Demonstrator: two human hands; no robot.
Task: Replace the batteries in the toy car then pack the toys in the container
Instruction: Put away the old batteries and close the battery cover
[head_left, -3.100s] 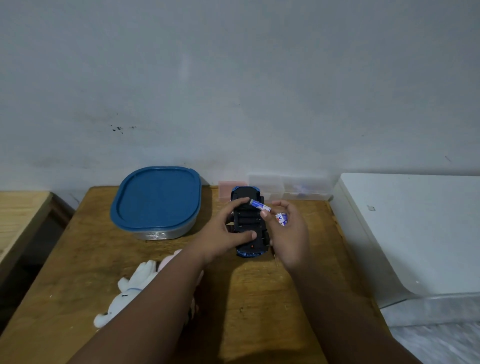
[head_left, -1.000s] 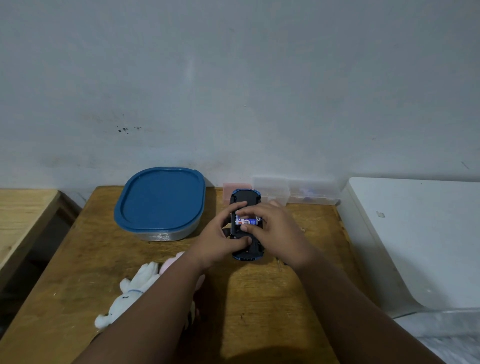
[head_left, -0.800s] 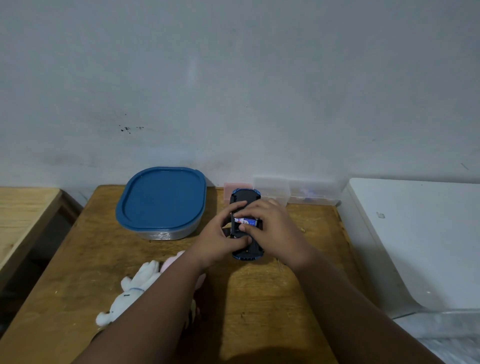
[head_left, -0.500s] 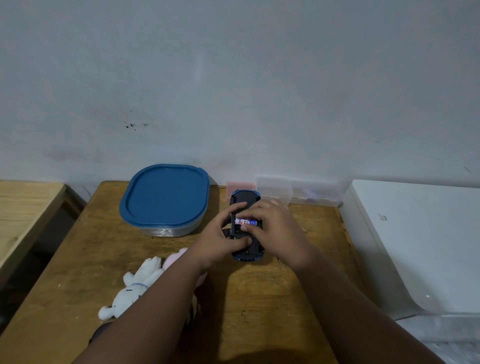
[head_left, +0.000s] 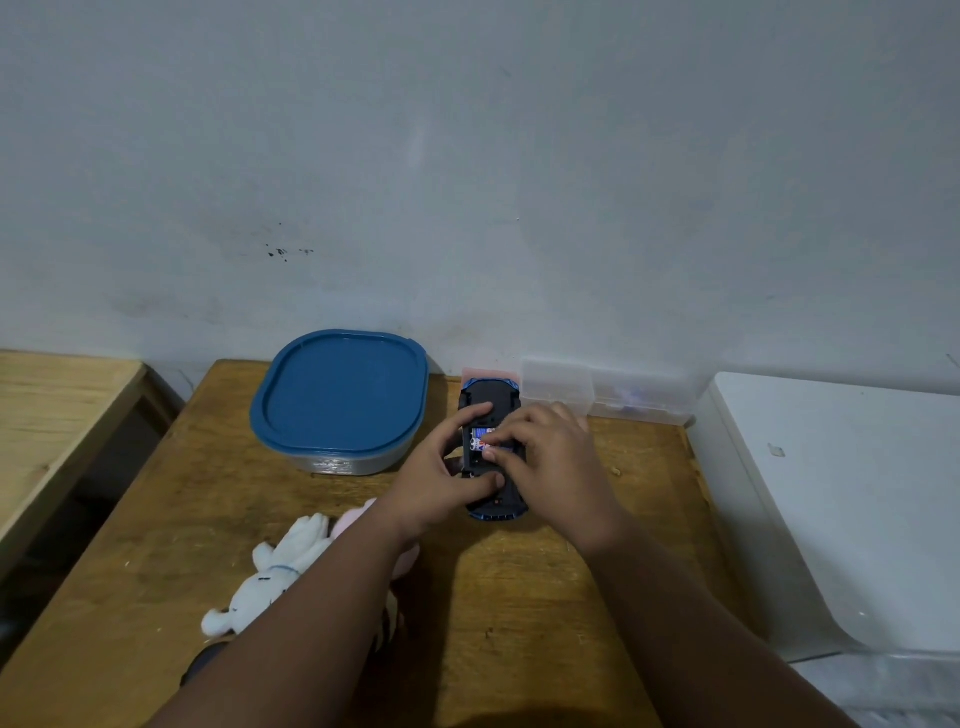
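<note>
Dim, bluish light comes from the left: the blue-lidded clear plastic container (head_left: 337, 400) throws a soft shadow rightwards on the brown wooden table (head_left: 519, 597); frame edges bend slightly.

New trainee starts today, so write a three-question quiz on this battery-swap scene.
1. True or false: the container stands open.
2. The left hand steadies the toy car. What does the right hand pinch? A) battery B) screwdriver C) spoon
3. Fill in: the white plush toy lies on the ___.
Key: 1 false; 2 A; 3 table.
</note>
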